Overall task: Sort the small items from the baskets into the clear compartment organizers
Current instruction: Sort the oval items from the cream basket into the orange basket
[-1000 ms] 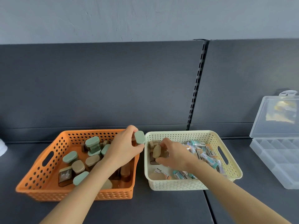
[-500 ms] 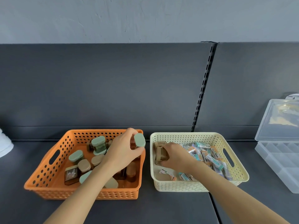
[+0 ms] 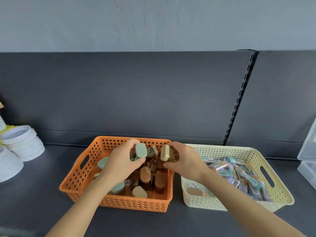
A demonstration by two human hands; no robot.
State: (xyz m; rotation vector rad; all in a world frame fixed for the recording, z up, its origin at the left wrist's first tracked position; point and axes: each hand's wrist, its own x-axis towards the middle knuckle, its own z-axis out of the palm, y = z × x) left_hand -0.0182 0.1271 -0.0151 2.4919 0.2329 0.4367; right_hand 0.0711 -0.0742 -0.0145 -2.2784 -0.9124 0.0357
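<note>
An orange basket [image 3: 80, 182] holds several small brown bottles with green, beige and brown caps. Over it my left hand [image 3: 119, 164] grips a green-capped bottle [image 3: 141, 150]. My right hand [image 3: 186, 164] grips a beige-capped bottle [image 3: 165, 153] above the orange basket's right rim. To the right, a cream basket [image 3: 273, 194] is filled with several small wrapped packets [image 3: 239, 173]. At the far right edge only a corner of the clear compartment organizer [image 3: 307, 161] shows.
Stacks of white round lids [image 3: 20, 142] stand at the left on the dark grey shelf [image 3: 34, 202]. A dark back panel with a slotted upright [image 3: 239, 100] rises behind the baskets.
My right hand has lifted a beige-capped bottle out of the cream basket and carried it left over the orange basket. The view has swung left, so the organizer has slid almost out of frame.
</note>
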